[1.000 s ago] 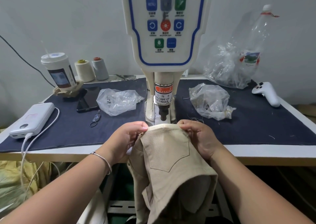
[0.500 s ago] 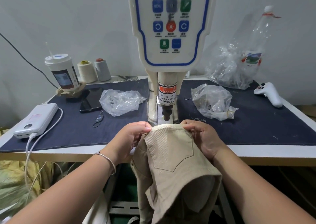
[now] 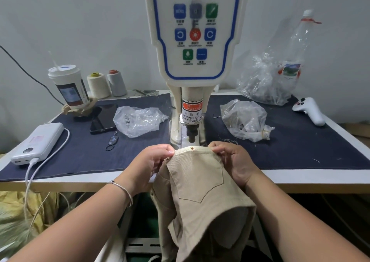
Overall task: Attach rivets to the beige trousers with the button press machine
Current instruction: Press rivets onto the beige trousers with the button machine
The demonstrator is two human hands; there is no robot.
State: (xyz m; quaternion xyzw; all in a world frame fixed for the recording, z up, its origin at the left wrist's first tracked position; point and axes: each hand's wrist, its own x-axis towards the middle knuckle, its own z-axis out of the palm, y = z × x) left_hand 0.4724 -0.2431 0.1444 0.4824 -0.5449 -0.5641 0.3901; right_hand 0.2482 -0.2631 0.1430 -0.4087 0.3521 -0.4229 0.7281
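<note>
The beige trousers (image 3: 198,185) hang over the table's front edge, back pocket facing up. My left hand (image 3: 152,161) pinches the pocket's upper left corner and my right hand (image 3: 232,161) pinches its upper right corner. A copper rivet (image 3: 191,148) shows on the top edge of the fabric, just in front of the dark punch (image 3: 192,135) of the white button press machine (image 3: 197,41). A second small rivet (image 3: 167,158) sits at the left corner by my left fingers.
A dark blue mat (image 3: 300,141) covers the table. Left of the machine: a clear bag (image 3: 138,121), phone (image 3: 103,119), power bank (image 3: 39,141), cup (image 3: 69,87), thread spools (image 3: 106,85). On the right: plastic bags (image 3: 245,119), a bottle (image 3: 292,61), a white controller (image 3: 309,110).
The trousers' top edge has come back slightly from under the punch, and a copper rivet now shows on it. Both hands keep their hold on the pocket corners.
</note>
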